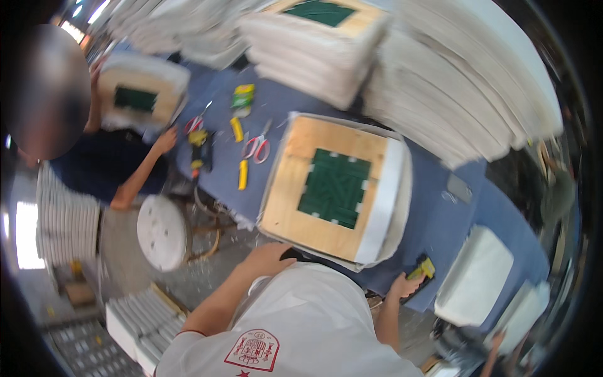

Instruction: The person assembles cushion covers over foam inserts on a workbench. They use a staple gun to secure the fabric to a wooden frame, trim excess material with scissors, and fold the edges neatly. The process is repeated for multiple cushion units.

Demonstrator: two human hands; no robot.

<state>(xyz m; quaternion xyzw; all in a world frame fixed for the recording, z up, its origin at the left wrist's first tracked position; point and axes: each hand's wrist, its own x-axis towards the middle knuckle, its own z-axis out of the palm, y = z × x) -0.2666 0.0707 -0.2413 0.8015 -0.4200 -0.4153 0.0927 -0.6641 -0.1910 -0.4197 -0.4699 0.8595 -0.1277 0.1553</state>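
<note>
In front of me on the blue-covered table lies a padded seat panel (286, 188), wooden side up. A green webbed square (335, 188) fills its middle, a white strip (381, 201) runs along its right side, and pale fabric shows around its rim. My right hand (405, 286) is closed around a yellow and black staple gun (423, 269) at the table's edge, right of the panel. By my waist, near the panel's front left edge, my left hand (270, 259) is closed at something black that I cannot make out; its fingers are partly hidden.
Left of the panel lie red-handled scissors (256, 148), yellow-handled tools (243, 174), a green and yellow packet (243, 99) and another power tool (200, 151). Tall stacks of pale cushions (440, 81) stand behind. A co-worker (113, 166) handles another panel (141, 94). A round stool (162, 232) stands at left.
</note>
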